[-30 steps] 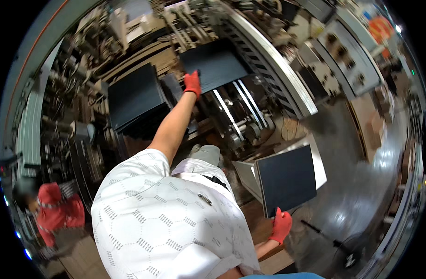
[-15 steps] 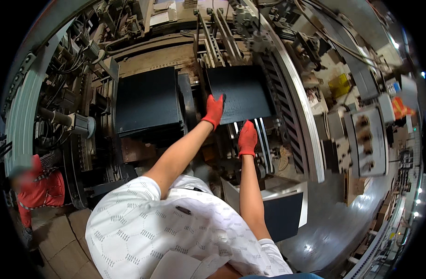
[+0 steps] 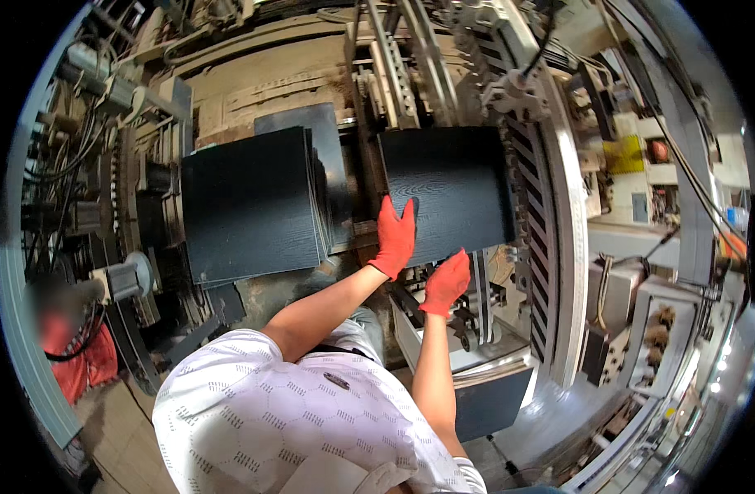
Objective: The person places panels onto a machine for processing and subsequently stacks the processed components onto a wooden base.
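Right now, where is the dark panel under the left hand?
In the head view, the dark panel lies right of centre, between the stacked panels on its left and the striped rail on its right.

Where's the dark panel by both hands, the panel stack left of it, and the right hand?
Dark panel (image 3: 451, 189), head view: its top face.
Panel stack (image 3: 247, 206), head view: uppermost face.
Right hand (image 3: 447, 283), head view: its gloved back.

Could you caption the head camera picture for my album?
Left hand and right hand, red-gloved, at a dark panel, stacked dark panels to its left.
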`<state>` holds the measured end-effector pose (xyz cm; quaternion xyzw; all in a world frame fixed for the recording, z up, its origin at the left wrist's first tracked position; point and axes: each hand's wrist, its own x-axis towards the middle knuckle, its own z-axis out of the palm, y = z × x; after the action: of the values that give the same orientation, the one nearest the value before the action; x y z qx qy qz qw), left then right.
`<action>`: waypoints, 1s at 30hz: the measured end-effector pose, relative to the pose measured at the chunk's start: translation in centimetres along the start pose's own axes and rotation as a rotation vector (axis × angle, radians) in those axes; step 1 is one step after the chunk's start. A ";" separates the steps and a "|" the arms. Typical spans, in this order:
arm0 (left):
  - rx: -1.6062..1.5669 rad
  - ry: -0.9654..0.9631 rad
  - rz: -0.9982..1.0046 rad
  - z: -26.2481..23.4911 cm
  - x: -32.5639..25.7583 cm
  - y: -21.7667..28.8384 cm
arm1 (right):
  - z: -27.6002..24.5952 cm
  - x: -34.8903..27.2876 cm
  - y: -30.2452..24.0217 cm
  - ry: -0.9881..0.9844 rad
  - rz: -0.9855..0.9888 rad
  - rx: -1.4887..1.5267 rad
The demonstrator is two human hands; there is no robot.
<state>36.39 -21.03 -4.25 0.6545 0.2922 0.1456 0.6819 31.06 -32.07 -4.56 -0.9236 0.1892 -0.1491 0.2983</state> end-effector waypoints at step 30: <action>-0.142 -0.168 0.005 1.1 2.5 -6.3 | 0.6 -0.9 2.6 0.261 -0.036 0.025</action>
<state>37.79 -21.10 -10.97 0.6150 0.2213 0.1122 0.7485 29.79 -33.30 -6.77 -0.8958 0.2080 -0.2755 0.2801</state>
